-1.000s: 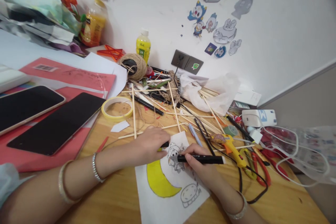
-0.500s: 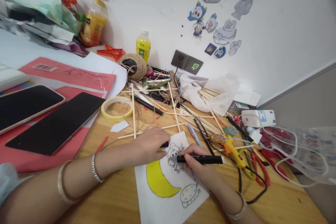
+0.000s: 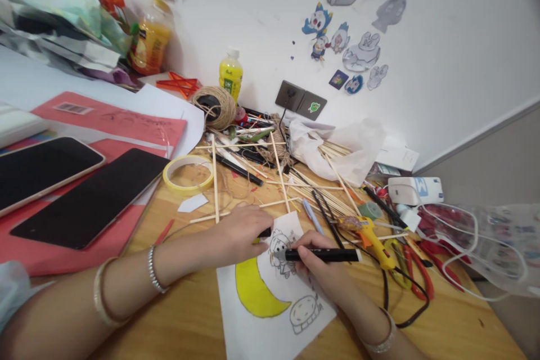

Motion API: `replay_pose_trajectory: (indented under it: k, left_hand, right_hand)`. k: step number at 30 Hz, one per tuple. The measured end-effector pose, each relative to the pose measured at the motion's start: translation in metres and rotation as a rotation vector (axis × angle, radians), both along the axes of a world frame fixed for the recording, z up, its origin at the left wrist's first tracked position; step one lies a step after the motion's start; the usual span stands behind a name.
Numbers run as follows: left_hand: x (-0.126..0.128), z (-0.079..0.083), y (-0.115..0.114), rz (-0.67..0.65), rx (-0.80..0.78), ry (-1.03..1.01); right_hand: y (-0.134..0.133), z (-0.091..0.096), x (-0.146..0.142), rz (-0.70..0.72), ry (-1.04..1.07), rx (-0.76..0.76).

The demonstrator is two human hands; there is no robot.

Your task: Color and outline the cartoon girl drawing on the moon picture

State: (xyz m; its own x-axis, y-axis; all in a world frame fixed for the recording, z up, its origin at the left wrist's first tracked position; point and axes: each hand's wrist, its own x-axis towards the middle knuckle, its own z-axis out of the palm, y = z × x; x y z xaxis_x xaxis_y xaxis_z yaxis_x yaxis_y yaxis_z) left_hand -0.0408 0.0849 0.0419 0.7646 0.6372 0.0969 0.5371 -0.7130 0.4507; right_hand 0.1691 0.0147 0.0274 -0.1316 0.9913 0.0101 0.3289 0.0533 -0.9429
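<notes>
A sheet of white paper (image 3: 240, 332) lies on the wooden table, with a yellow crescent moon (image 3: 253, 292), a small outlined cartoon figure and a round drum-like outline drawn on it. My right hand (image 3: 320, 264) is closed around a black marker (image 3: 333, 255), held nearly level. Its tip is at the cartoon figure (image 3: 279, 248), apparently touching the paper. My left hand (image 3: 242, 233) rests over the top left of the sheet, hiding part of the moon. Between its thumb and fingers sticks out a black marker cap (image 3: 265, 233).
Left of the hands are a roll of yellow tape (image 3: 169, 177), two phones (image 3: 90, 197) and a red folder (image 3: 46, 239). Thin wooden sticks (image 3: 215, 180) and twine (image 3: 221, 107) lie behind. A yellow glue gun (image 3: 382, 250), its black cable and red-handled scissors (image 3: 422, 278) are on the right.
The marker tip has shifted very slightly over the cartoon figure. Otherwise both hands and the paper stay where they were.
</notes>
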Motion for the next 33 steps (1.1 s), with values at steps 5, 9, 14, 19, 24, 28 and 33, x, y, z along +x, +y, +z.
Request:
replay_pose_trajectory:
  k: [5,9,14,19,24,28,33]
  left_hand:
    - [-0.0001,0.0002,-0.0001,-0.004,0.002,-0.003]
    - [0.0000,-0.0006,0.0000,-0.002,0.011,0.002]
    - [0.0001,-0.0012,0.0002,0.002,0.013,0.011]
    - [0.0002,0.0000,-0.0003,0.006,0.009,0.014]
    - [0.0002,0.0008,-0.0005,0.007,-0.007,0.013]
    - [-0.0002,0.0016,-0.0009,0.003,-0.010,0.004]
    - [-0.0008,0.0013,-0.0014,-0.005,0.009,-0.009]
  right_hand:
    - [-0.0002,0.0005,-0.0002,0.009,-0.016,0.022]
    - [0.0001,0.0034,-0.0008,0.035,-0.030,0.032]
    - [0.0006,0.0025,-0.0005,0.035,-0.036,0.064]
    - [0.0006,0.0016,-0.0002,0.040,-0.013,0.036]
    - [0.0002,0.0014,0.0007,0.041,-0.010,0.041]
    - [0.0003,0.0017,0.0011,0.050,-0.007,0.040]
    - [0.0006,0.0014,0.0009,0.049,-0.008,0.053]
